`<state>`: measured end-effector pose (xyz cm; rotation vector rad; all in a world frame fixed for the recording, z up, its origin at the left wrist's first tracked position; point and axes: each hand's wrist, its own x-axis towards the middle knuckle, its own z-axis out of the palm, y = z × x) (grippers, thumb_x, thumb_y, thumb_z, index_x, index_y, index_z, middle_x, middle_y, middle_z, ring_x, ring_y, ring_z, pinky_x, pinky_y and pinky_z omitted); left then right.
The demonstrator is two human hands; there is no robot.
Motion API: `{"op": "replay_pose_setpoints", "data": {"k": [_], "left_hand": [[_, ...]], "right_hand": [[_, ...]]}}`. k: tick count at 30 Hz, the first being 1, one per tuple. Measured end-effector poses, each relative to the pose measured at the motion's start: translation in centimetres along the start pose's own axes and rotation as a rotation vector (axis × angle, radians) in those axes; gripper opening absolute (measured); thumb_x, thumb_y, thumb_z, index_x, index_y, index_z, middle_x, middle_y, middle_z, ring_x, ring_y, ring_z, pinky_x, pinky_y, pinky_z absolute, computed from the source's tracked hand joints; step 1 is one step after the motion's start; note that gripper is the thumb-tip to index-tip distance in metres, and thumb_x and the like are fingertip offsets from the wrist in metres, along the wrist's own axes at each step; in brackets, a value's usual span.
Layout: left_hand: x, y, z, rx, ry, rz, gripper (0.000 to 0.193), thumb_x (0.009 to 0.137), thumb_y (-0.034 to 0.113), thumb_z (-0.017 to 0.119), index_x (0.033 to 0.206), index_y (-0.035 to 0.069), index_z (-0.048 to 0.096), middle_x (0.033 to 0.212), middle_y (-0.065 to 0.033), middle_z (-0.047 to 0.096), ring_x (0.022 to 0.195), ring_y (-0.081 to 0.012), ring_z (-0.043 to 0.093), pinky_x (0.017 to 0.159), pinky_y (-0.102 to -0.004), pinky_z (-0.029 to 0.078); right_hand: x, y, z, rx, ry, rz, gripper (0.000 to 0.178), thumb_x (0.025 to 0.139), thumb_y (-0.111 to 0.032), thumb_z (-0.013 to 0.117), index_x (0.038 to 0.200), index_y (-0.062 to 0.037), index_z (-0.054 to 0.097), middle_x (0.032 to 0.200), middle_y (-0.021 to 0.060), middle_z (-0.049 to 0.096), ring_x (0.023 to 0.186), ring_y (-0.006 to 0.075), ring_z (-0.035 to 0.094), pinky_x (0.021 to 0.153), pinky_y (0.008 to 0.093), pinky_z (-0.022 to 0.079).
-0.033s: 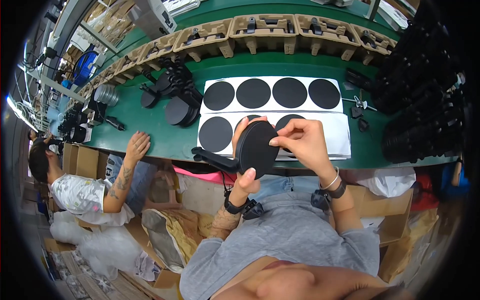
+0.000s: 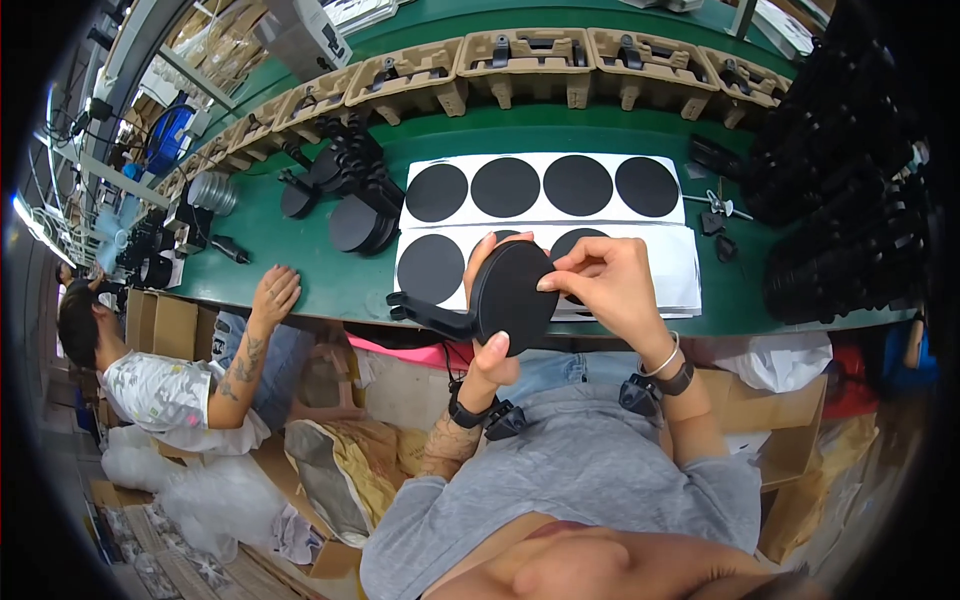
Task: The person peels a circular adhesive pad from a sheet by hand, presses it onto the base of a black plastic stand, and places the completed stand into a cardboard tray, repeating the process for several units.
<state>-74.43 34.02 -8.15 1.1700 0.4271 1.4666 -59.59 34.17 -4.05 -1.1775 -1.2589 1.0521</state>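
Head view: the left hand [image 2: 487, 362] grips a black round paddle [image 2: 510, 300] from below, thumb on its face, holding it above the near edge of the green counter [image 2: 330, 285]. The right hand [image 2: 603, 285] has its fingers [image 2: 552, 283] closed in a pinch at the paddle's right rim, probably on a thin pad, though this is hard to tell.

There are two white sheets. The upper sheet [image 2: 672, 213] carries four black round pads [image 2: 505, 187]. The lower sheet [image 2: 680, 275] shows three, two of them partly hidden. A co-worker's hand [image 2: 272, 297] rests on the counter.
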Motion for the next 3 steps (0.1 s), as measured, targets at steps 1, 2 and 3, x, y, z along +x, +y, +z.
{"op": "replay_pose_setpoints", "data": {"k": [1,2,3], "left_hand": [[0.06,0.19,-0.13,-0.093,0.012,-0.028,0.093,0.07,0.045,0.055,0.148,0.007,0.019,0.138,-0.0255,0.04,0.12,-0.0359,0.05,0.102,-0.0469,0.041],[0.06,0.37,-0.32,-0.185,0.024,-0.056,0.092,0.07,0.044,0.054,0.148,0.008,0.019,0.138,-0.0256,0.04,0.12,-0.0359,0.05,0.103,-0.0474,0.04],[0.22,0.56,-0.68,-0.272,0.015,-0.065,0.092,0.071,0.044,0.053,0.148,0.007,0.018,0.14,-0.0266,0.038,0.12,-0.0352,0.051,0.105,-0.0484,0.038]], "right_hand": [[0.2,-0.4,0.09,-0.256,0.032,-0.082,0.021,0.072,-0.005,0.08,0.065,0.0016,0.061,0.058,0.0032,0.062,0.052,0.008,0.059,0.049,0.0206,0.049],[0.37,-0.67,0.16,-0.448,0.061,-0.201,0.022,0.066,-0.01,0.084,0.062,0.0031,0.067,0.053,0.007,0.065,0.046,0.0112,0.061,0.05,0.0227,0.051],[0.2,-0.93,0.25,-0.449,0.077,-0.2,0.022,0.066,-0.01,0.084,0.062,0.0031,0.067,0.053,0.007,0.065,0.046,0.0112,0.061,0.05,0.0227,0.051]]}}
